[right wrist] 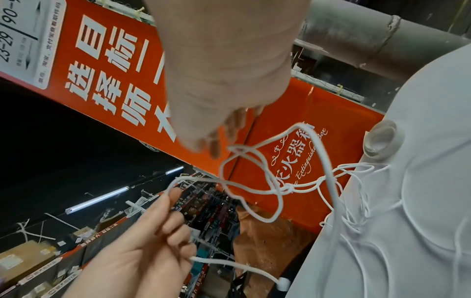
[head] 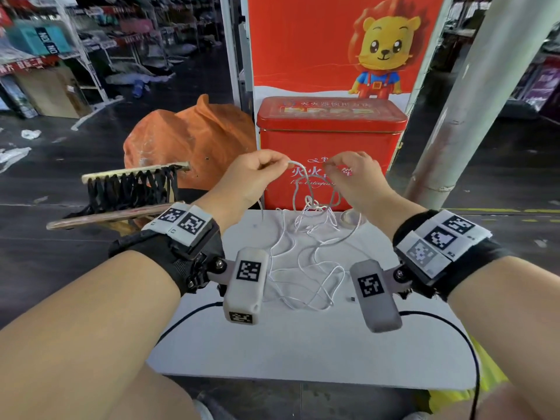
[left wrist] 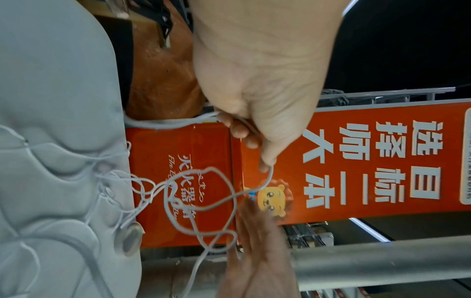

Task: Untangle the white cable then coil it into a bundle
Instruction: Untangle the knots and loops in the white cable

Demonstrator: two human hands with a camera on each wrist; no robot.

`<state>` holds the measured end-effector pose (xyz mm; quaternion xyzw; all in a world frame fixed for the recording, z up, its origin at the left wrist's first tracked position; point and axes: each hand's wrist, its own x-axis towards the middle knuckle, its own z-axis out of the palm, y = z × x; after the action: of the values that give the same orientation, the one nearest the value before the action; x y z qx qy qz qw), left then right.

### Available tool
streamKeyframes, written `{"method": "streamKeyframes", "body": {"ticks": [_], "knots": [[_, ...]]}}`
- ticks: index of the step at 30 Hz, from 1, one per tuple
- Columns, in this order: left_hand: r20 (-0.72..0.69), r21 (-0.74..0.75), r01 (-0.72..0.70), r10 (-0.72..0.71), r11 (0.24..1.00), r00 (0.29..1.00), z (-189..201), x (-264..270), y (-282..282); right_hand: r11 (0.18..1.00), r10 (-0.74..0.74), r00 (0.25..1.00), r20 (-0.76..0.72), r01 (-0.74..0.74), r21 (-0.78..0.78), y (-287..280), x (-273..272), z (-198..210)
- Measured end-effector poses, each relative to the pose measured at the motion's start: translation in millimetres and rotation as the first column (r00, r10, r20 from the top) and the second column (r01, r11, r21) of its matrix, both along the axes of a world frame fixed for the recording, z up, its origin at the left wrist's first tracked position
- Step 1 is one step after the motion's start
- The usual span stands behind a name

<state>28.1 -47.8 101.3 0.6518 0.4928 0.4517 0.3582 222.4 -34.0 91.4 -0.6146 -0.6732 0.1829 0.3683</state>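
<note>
The thin white cable (head: 313,204) is a loose tangle, part lifted off the white table (head: 303,353) and part lying on it in loops. My left hand (head: 283,165) pinches a strand between thumb and forefinger above the far table edge. The left wrist view shows that pinch (left wrist: 262,161), with cable loops (left wrist: 270,177) hanging below. My right hand (head: 330,168) is a short way to the right at the same height, fingers curled and pinching another strand. The right wrist view shows its fingertips (right wrist: 216,145) at a small knot, with more knotted cable (right wrist: 289,188) below. A plug end (right wrist: 282,286) dangles near the table edge.
A red fire-extinguisher box (head: 330,131) stands right behind the table. An orange bag (head: 188,137) and a wooden rack with black straps (head: 130,183) are at the left, a grey pillar (head: 472,101) at the right. A small clear round piece (head: 351,216) lies on the table.
</note>
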Motion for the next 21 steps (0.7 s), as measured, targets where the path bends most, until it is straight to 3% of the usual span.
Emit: {"method": "streamKeyframes", "body": {"ticks": [2, 4, 6, 8, 11, 14, 16, 18, 21], "knots": [[0.021, 0.040, -0.019, 0.018, 0.999, 1.000, 3, 5, 0, 0.986, 0.164, 0.973, -0.160, -0.166, 0.003, -8, -6, 6], [0.027, 0.078, -0.005, 0.003, 0.997, 1.000, 6, 9, 0, 0.955, 0.295, 0.953, -0.075, -0.297, -0.013, -13, -13, 7], [0.033, 0.087, 0.028, -0.031, 0.996, 0.999, 7, 13, -1, 0.949, 0.305, 0.952, -0.020, -0.306, -0.071, -10, -17, 1], [0.055, 0.055, 0.055, -0.058, 0.997, 0.997, 5, 14, 1, 0.948, 0.278, 0.948, -0.157, -0.297, -0.114, -8, -18, -3], [0.139, -0.150, 0.039, -0.018, 0.988, 0.990, -1, 17, 6, 0.939, 0.261, 0.906, -0.333, -0.318, -0.130, -10, -14, -1], [0.117, -0.360, 0.072, -0.031, 0.930, 0.993, -5, 21, 5, 0.936, 0.305, 0.914, -0.268, -0.339, -0.094, -9, -10, -1], [0.097, -0.412, 0.135, -0.104, 0.901, 0.990, -9, 22, 4, 0.930, 0.336, 0.908, -0.250, -0.362, -0.063, -11, -10, 0], [0.064, -0.372, 0.132, -0.116, 0.919, 0.991, -10, 22, 6, 0.937, 0.330, 0.915, -0.233, -0.348, -0.037, -11, -9, 3], [0.096, -0.280, -0.006, 0.034, 0.960, 0.995, -11, 14, 15, 0.979, 0.197, 0.974, -0.111, -0.202, -0.038, -4, -3, 5]]}}
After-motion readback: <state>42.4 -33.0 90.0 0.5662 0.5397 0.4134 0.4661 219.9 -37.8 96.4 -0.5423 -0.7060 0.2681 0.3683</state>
